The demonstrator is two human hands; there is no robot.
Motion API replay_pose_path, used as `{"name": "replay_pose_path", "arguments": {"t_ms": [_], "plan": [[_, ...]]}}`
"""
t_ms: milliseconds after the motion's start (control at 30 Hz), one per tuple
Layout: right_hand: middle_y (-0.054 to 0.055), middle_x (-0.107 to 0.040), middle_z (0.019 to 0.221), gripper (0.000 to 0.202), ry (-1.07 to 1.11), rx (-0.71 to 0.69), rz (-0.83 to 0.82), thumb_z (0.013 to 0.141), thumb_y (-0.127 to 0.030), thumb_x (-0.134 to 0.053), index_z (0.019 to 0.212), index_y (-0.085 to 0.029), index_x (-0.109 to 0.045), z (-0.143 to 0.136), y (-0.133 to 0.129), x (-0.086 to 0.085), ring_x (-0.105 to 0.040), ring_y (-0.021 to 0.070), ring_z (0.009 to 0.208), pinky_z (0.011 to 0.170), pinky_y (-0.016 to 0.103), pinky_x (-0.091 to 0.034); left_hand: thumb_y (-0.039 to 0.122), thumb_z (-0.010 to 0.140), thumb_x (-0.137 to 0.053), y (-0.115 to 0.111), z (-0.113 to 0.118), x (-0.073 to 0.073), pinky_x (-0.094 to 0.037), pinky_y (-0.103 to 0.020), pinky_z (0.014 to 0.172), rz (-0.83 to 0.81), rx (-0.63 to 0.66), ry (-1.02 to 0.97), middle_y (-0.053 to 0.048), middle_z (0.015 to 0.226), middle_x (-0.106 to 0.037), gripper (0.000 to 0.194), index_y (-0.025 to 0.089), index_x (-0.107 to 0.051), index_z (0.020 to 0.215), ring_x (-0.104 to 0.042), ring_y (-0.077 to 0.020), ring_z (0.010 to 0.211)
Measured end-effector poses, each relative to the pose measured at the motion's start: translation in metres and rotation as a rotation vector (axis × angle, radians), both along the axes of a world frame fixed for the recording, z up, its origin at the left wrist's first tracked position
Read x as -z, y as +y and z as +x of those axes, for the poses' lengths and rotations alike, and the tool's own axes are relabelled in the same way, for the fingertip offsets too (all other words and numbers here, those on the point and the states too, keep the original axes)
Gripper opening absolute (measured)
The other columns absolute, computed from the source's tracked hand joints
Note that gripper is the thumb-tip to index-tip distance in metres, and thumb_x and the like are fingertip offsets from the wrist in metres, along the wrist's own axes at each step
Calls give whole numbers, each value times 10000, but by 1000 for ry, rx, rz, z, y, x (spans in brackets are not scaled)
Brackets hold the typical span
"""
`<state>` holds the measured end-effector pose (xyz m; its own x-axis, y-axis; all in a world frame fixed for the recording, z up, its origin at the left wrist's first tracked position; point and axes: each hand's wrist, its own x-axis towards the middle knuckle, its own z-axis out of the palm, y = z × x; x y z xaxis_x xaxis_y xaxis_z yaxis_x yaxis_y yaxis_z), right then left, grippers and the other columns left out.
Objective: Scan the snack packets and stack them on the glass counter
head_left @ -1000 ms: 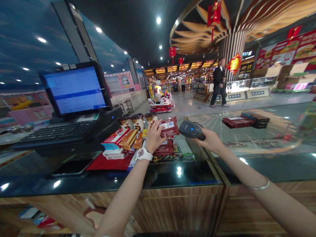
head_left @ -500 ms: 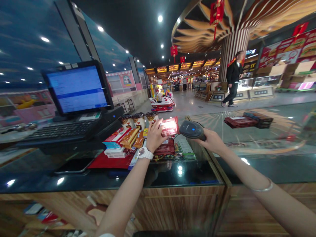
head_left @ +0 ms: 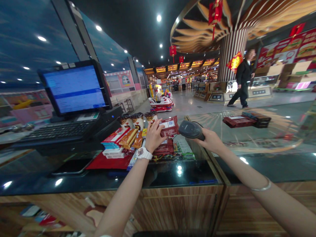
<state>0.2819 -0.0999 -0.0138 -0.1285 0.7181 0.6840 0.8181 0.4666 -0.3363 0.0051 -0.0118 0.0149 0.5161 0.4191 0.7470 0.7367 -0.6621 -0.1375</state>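
My left hand [head_left: 153,135] grips a dark red snack packet [head_left: 170,126] by its left side, with the white barcode label facing me. My right hand [head_left: 209,140] is wrapped around the handle of a black barcode scanner [head_left: 190,129], whose head points left at the packet, close to its right edge. Below the held packet lie more dark red packets [head_left: 166,146] on the counter. Left of them are orange-brown snack packets [head_left: 128,138], red-and-blue boxes [head_left: 115,137] and several lidded cups [head_left: 138,121].
A monitor [head_left: 76,89] and keyboard [head_left: 59,128] stand at the left, with a phone [head_left: 72,166] in front. More packets [head_left: 239,121] lie on the glass counter [head_left: 278,138] to the right. A person in black [head_left: 244,77] walks beyond it.
The bright light on the packet has gone out, so its label now shows. Both hands have stayed nearly still. The person in the background has moved right.
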Motion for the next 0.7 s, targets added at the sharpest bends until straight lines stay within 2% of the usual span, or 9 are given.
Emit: {"name": "replay_pose_path", "arguments": {"t_ms": [200, 333, 567, 700], "plan": [[94, -710, 1060, 369, -6, 60, -56, 863, -471, -565, 1139, -227, -590, -1, -2, -3, -674, 299, 988, 789, 367, -521, 305, 753, -740, 0, -1, 0, -257, -584, 1186, -5, -8, -1, -151, 1445, -518, 350, 216, -594, 1058, -445, -313, 1380], [111, -650, 1128, 340, -69, 71, -121, 882, -371, -502, 1171, -197, -541, 0, 1, -3, -662, 279, 953, 781, 367, -512, 304, 754, -741, -2, -1, -2, -269, -570, 1185, 4, -8, -14, -146, 1437, -526, 341, 214, -594, 1047, -464, -310, 1363], [147, -584, 1170, 379, -249, 65, -223, 872, -278, -532, 1226, -146, -526, 7, 16, 13, -636, 298, 1038, 900, 413, -483, 292, 738, -754, -4, -4, -7, -246, -579, 1193, 9, -20, -65, -136, 1452, -511, 361, 223, -584, 1049, -434, -311, 1386], [138, -589, 1173, 372, -297, 40, -275, 857, -257, -591, 1215, -165, -550, 10, 21, 22, -650, 285, 1026, 923, 413, -481, 290, 728, -767, -5, -4, -9, -245, -582, 1193, 11, -9, -64, -138, 1458, -504, 375, 223, -584, 1049, -430, -317, 1389]]}}
